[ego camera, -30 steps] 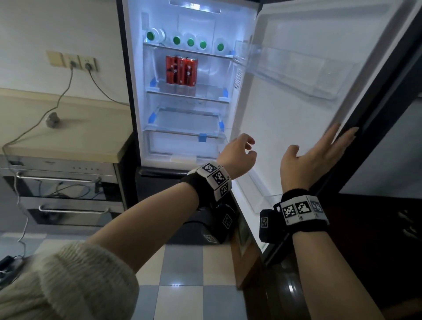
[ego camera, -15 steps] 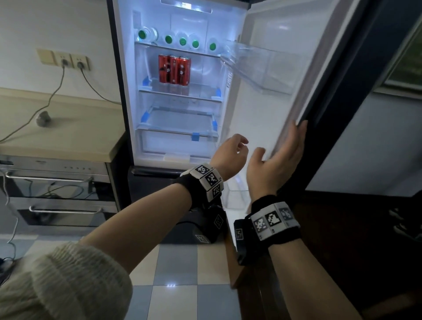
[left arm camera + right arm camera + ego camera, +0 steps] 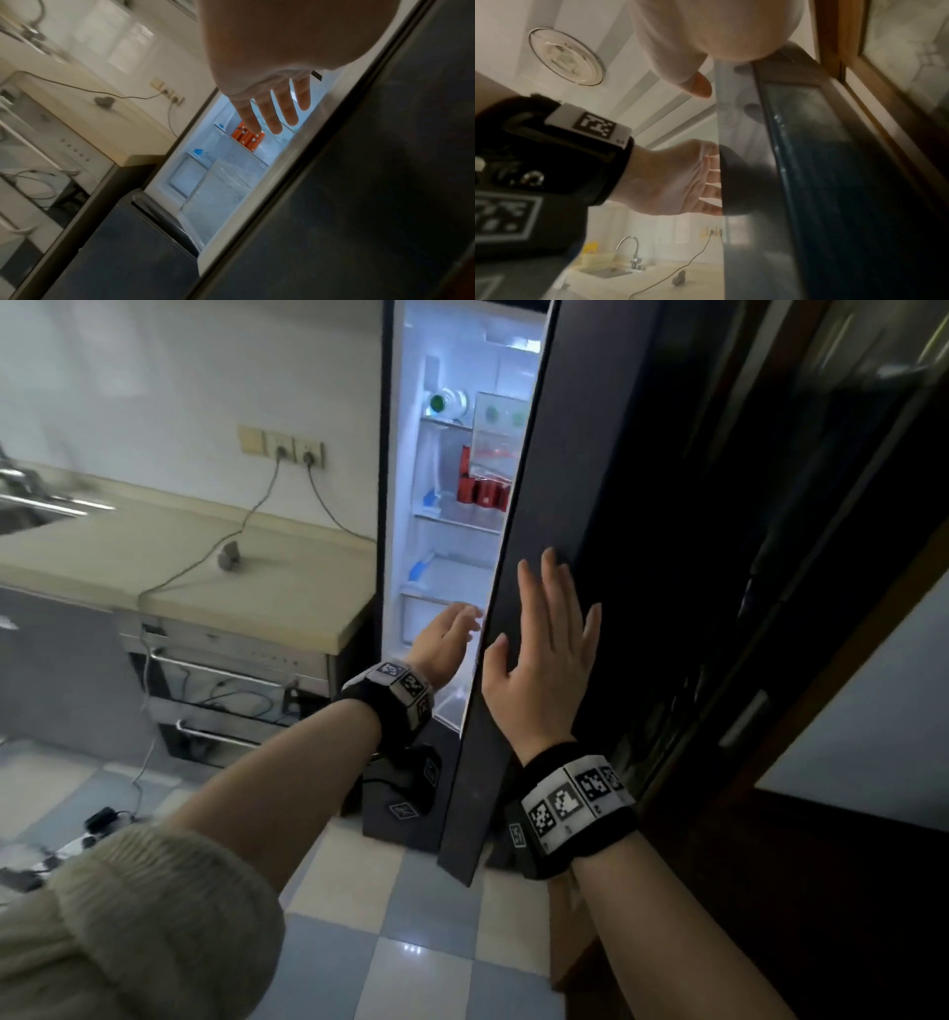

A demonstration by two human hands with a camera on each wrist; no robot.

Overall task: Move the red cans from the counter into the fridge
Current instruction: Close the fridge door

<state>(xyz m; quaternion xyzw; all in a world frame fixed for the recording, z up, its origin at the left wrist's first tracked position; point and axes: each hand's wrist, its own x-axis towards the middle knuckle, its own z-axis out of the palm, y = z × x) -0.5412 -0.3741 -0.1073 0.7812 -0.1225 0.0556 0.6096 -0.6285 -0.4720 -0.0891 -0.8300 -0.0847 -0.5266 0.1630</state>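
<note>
Fridge door (image 3: 518, 660) approx. half shut w/ right hand (image 3: 544, 660) flat, fingers straight, on its dark outer face to push it closed; left hand (image 3: 447, 634) empty, relaxed, in the gap, prob. clear of door edge; red cans (image 3: 480, 487) on mid shelf inside fridge (image 3: 395, 454); counter (image 3: 205, 567) w/o cans.

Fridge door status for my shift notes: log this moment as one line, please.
red cans: on fridge shelf | fridge door: part open | right hand: flat on door | left hand: open, in gap, holds nothing
</note>
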